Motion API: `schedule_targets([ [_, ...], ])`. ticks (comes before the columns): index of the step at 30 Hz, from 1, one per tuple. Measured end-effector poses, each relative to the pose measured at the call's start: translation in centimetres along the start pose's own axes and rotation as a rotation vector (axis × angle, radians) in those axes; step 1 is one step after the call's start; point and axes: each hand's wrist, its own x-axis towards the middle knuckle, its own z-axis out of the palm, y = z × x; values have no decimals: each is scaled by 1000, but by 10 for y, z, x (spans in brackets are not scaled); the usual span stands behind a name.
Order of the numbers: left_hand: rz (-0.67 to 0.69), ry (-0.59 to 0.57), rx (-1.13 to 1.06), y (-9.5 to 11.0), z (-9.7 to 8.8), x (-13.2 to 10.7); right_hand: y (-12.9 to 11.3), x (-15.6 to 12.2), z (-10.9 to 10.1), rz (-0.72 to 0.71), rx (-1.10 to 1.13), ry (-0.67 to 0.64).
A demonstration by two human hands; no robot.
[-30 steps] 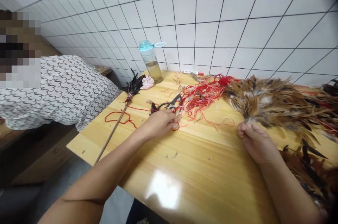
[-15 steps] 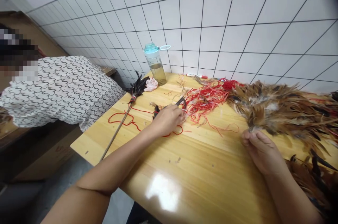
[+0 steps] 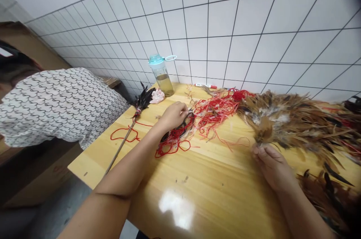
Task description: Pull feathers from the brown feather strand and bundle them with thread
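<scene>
My left hand (image 3: 175,114) is over the middle of the table, fingers curled at the black loop handles of scissors (image 3: 191,119); the blades cannot be made out. Just below it lies a tangle of red yarn (image 3: 172,145) with dark strands. To the right, my right hand (image 3: 272,164) pinches the base of a brown feather (image 3: 264,129) between thumb and fingers. The feather stands against a large heap of brown feathers (image 3: 304,118). Left of my left forearm rests a stick (image 3: 121,147) with black feathers (image 3: 143,98) bound to its end.
Red string scraps (image 3: 217,111) are spread between my hands. A water bottle (image 3: 163,79), a pink scrunchie (image 3: 157,96) and a red-and-white marker (image 3: 206,86) lie along the wall side. Darker feathers (image 3: 324,194) are at lower right. A person in a patterned shirt (image 3: 64,103) is at left.
My left hand has shifted toward the wall, uncovering the red yarn tangle below it. A brown feather now stands up more clearly from my right hand. The view has tilted slightly.
</scene>
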Motion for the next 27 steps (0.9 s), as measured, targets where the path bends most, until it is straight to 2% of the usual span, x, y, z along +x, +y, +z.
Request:
schedule_targets([
  [3,-18,53,-167,20,-17,8,1,2,0,14,27,-5],
  [6,41,3,-371,47,-16,15,2,2,0,27,62,11],
  [10,184,-99,-422,80,17,18,-1,-2,2,-63,-28,31],
  [13,283,-211,-393,93,47,13,-8,-4,7,-150,-173,52],
  [15,327,-284,-415,96,60,8,-13,-3,13,-199,-258,69],
  [17,335,-299,-446,95,67,5,-20,1,21,-230,-336,88],
  [21,269,-264,-516,88,66,8,-33,18,43,-270,-452,86],
  [27,226,-211,-527,76,74,21,-35,52,76,-307,-559,-48],
])
